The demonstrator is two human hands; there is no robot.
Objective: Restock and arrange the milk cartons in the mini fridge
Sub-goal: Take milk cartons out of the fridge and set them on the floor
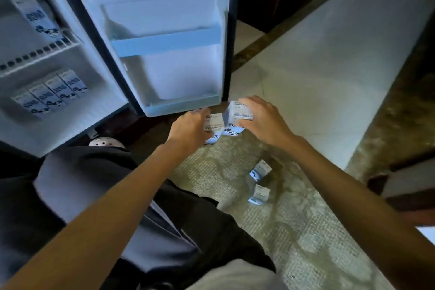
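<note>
- Crouching on the patterned beige rug (294,231), the person has two small white-and-blue loose milk cartons (260,169) lying close together beside the right forearm, neither held.
- Left hand (188,126): fingers curled round a white-and-blue first carton (214,121), gripping it low over the rug's far edge.
- Right hand (263,118): clasping a second carton (239,114) from above. The two held cartons sit side by side; blur prevents saying whether they touch.
- White-lined fridge door (164,7) stands open just beyond the hands, its pale blue door rail (164,42) across the middle.
- Mini fridge interior (98,73), far left: a row of four cartons (50,94) on the lower level, and one leaning carton (37,16) on the white wire shelf (35,56) above.
- Risks, as judged: a held carton could clip the door's bottom edge and drop. A jolt to the shelf could topple the leaning carton. A forearm sweeping back could knock over the loose pair.
</note>
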